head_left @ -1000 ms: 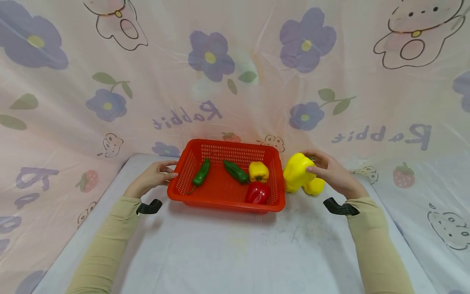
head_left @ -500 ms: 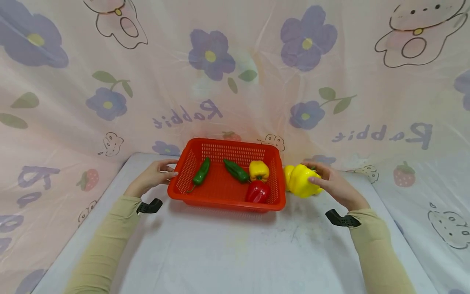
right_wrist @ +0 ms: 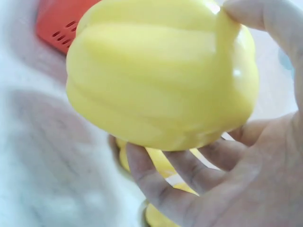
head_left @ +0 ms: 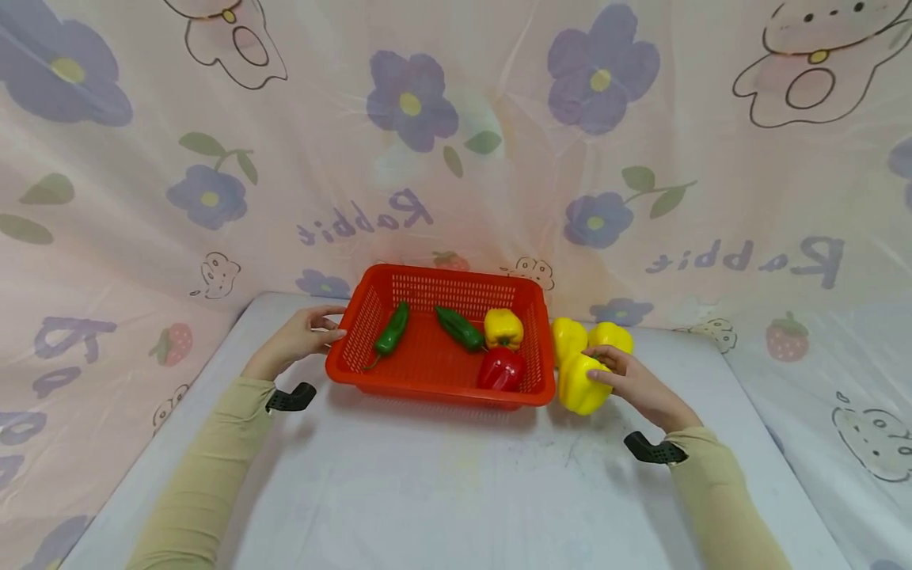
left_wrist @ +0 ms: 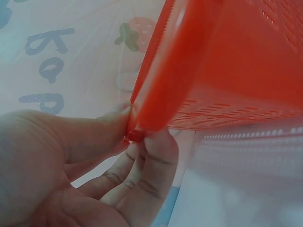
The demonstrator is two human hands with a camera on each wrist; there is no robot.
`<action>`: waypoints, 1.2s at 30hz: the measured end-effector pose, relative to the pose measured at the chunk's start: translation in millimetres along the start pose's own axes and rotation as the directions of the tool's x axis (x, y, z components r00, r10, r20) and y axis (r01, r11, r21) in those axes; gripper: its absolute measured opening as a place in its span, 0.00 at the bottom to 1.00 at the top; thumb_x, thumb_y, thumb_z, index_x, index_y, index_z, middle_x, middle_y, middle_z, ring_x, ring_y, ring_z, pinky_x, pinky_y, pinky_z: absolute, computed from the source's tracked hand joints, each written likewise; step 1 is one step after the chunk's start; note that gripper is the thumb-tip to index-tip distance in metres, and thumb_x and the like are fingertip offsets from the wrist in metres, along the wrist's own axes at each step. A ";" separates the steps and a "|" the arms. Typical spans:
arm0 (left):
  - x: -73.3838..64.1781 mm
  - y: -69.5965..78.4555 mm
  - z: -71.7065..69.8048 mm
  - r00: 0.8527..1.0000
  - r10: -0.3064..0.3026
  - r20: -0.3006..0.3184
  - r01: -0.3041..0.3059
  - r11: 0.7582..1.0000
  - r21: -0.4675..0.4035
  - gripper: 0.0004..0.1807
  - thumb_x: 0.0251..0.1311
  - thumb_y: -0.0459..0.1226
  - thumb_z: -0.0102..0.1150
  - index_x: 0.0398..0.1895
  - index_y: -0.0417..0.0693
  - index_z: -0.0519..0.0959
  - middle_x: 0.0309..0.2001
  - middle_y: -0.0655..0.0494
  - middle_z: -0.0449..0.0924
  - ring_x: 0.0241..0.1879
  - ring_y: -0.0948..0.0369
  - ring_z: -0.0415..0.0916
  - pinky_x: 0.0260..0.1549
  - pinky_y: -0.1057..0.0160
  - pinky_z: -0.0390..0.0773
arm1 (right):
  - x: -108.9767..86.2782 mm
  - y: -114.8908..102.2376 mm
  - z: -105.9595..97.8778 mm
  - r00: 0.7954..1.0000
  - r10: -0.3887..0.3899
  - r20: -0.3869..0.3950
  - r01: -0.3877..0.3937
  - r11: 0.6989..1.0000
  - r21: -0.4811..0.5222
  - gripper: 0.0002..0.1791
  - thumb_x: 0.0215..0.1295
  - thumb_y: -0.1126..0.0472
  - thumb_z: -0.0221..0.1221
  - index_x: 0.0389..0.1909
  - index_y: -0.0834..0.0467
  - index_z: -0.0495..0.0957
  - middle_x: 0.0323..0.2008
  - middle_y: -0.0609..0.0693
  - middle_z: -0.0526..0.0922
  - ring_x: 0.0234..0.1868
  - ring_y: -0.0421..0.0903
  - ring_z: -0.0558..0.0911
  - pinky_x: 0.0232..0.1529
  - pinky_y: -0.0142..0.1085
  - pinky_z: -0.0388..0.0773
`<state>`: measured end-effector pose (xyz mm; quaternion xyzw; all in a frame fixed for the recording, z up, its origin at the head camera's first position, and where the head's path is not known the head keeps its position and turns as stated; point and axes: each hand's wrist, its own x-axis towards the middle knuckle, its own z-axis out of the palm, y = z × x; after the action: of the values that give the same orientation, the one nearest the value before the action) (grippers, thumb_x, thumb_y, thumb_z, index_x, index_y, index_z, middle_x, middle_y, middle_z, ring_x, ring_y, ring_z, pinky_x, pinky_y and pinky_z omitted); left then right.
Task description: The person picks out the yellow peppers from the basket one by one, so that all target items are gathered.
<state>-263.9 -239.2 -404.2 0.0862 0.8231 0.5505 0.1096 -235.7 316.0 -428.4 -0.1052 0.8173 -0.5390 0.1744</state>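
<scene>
My left hand (head_left: 295, 342) pinches the left rim of a red perforated plastic basket (head_left: 427, 393); in the left wrist view thumb and fingers close on the rim (left_wrist: 163, 90). With my right hand (head_left: 637, 385) I grip a big yellow bell pepper (head_left: 583, 386) just outside the basket's right end. The right wrist view shows that pepper (right_wrist: 161, 75) between thumb and fingers, above the tabletop. Behind it stand two more yellow bell peppers, one (head_left: 568, 336) beside the basket and one (head_left: 613, 336) farther right.
Inside the basket lie two green chili peppers, one at left (head_left: 392, 331) and one in the middle (head_left: 458, 328). A small yellow bell pepper (head_left: 503, 327) and a red bell pepper (head_left: 501, 369) sit at its right end. A printed curtain (head_left: 484, 206) hangs behind the white table (head_left: 442, 491).
My right hand has carried the big yellow bell pepper down and toward me, away from the two behind it. The left hand stays on the basket's rim.
</scene>
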 end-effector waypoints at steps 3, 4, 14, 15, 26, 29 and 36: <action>-0.4 0.1 -0.4 1.000 -0.005 -0.002 0.005 1.000 -0.001 0.30 0.66 0.31 0.55 0.69 0.32 0.59 0.47 0.33 0.72 0.36 0.54 0.80 0.37 0.59 0.82 | -0.6 4.6 2.1 1.000 0.026 0.008 -0.026 1.000 -0.013 0.32 0.68 0.50 0.57 0.65 0.63 0.59 0.59 0.61 0.68 0.53 0.51 0.73 0.51 0.40 0.72; -0.4 0.0 -0.5 1.000 -0.006 -0.001 0.006 1.000 0.000 0.30 0.66 0.31 0.55 0.69 0.32 0.59 0.47 0.33 0.72 0.36 0.54 0.80 0.37 0.59 0.82 | -1.0 6.0 2.8 0.999 0.029 0.018 -0.029 0.999 -0.016 0.32 0.69 0.50 0.56 0.65 0.64 0.59 0.60 0.62 0.68 0.54 0.52 0.72 0.51 0.41 0.72; -0.8 -0.4 -0.3 1.000 -0.009 0.000 0.009 1.000 -0.005 0.31 0.66 0.32 0.56 0.70 0.33 0.58 0.47 0.34 0.72 0.37 0.53 0.80 0.37 0.59 0.82 | 2.5 21.3 6.5 0.993 0.113 0.013 -0.113 0.993 -0.037 0.36 0.67 0.46 0.57 0.67 0.62 0.60 0.61 0.60 0.68 0.56 0.56 0.69 0.58 0.49 0.68; -1.1 -0.5 -0.6 1.000 -0.006 0.001 0.006 1.000 -0.006 0.31 0.66 0.32 0.56 0.70 0.33 0.58 0.47 0.34 0.72 0.37 0.53 0.80 0.37 0.58 0.82 | 2.8 22.7 6.6 0.993 0.114 0.016 -0.113 0.993 -0.041 0.36 0.67 0.46 0.57 0.67 0.63 0.60 0.60 0.60 0.68 0.56 0.55 0.69 0.58 0.50 0.68; -2.4 1.0 -0.1 1.000 0.009 0.004 -0.009 1.000 -0.017 0.31 0.65 0.31 0.56 0.69 0.32 0.58 0.47 0.33 0.72 0.37 0.52 0.80 0.37 0.58 0.82 | 1.1 29.0 9.9 0.996 0.086 0.027 -0.085 0.996 -0.028 0.30 0.69 0.49 0.56 0.63 0.64 0.63 0.56 0.59 0.71 0.52 0.53 0.71 0.54 0.45 0.70; -2.4 1.3 0.0 1.000 -0.001 0.004 0.001 1.000 -0.016 0.31 0.65 0.31 0.56 0.69 0.33 0.58 0.47 0.33 0.72 0.37 0.52 0.80 0.38 0.58 0.82 | 1.2 29.3 10.6 0.995 0.098 0.018 -0.097 0.995 -0.031 0.32 0.69 0.48 0.55 0.65 0.65 0.62 0.56 0.59 0.71 0.53 0.54 0.71 0.56 0.48 0.69; -3.5 2.9 -0.1 1.000 -0.021 0.003 0.021 1.000 -0.002 0.31 0.66 0.32 0.56 0.70 0.34 0.58 0.48 0.33 0.71 0.38 0.53 0.80 0.39 0.58 0.82 | 5.0 33.9 10.8 0.990 0.138 -0.015 -0.138 0.990 -0.027 0.39 0.68 0.44 0.55 0.68 0.66 0.56 0.62 0.63 0.66 0.58 0.56 0.69 0.61 0.54 0.64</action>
<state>-260.5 -239.2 -401.3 0.0781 0.8233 0.5500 0.1167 -235.4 318.5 -464.2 -0.0474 0.8313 -0.5147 0.2045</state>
